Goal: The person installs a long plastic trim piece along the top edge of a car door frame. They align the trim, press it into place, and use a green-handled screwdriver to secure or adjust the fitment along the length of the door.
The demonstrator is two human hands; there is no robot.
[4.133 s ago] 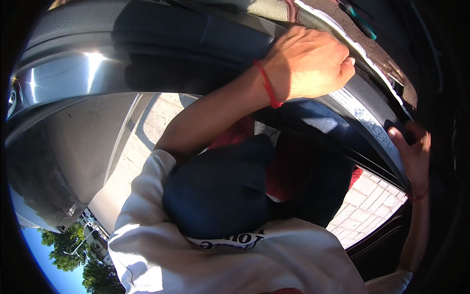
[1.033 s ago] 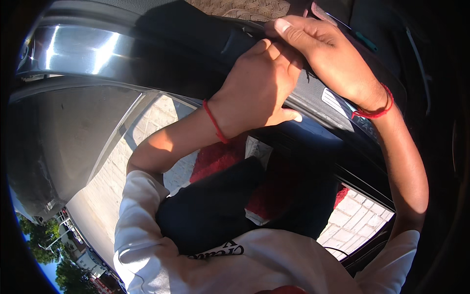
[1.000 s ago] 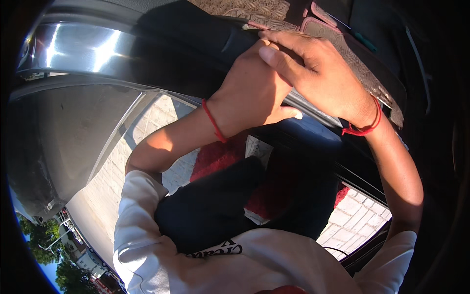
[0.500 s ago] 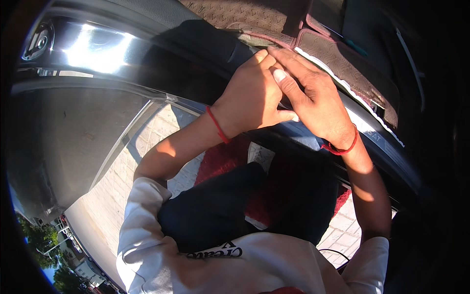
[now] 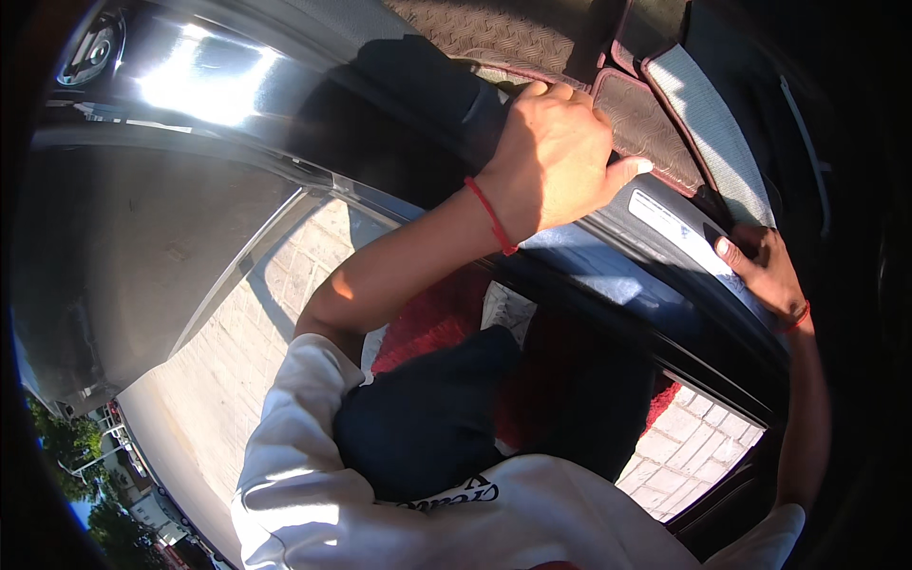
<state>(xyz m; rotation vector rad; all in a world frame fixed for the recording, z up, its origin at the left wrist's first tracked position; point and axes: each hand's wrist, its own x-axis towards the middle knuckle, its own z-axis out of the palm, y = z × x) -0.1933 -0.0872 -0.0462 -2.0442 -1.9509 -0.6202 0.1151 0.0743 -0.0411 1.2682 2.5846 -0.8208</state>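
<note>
The left hand (image 5: 556, 157) lies flat and spread on the edge of a textured car floor mat (image 5: 532, 43), its fingers curled over the mat's dark red piped border and the thumb stretched out to the right along the door sill (image 5: 665, 223); it presses on the mat rather than closing around anything. A thin red thread (image 5: 491, 216) circles that wrist. The mat sits inside the car's footwell at the top of the view, its diamond-patterned surface running from the hand up toward a second, narrower strip of grey mat (image 5: 708, 123) edged in the same dark red. The right hand (image 5: 765, 275) is well apart from the left, lower and to the right, its fingers bent over the far end of the sill plate in a loose grip; it also wears a red thread at the wrist. Both arms come out of white sleeves (image 5: 304, 437). Below the sill, brick paving (image 5: 684, 446) shows, and the glossy dark car body (image 5: 190, 85) curves across the upper left, catching bright sunlight.
</note>
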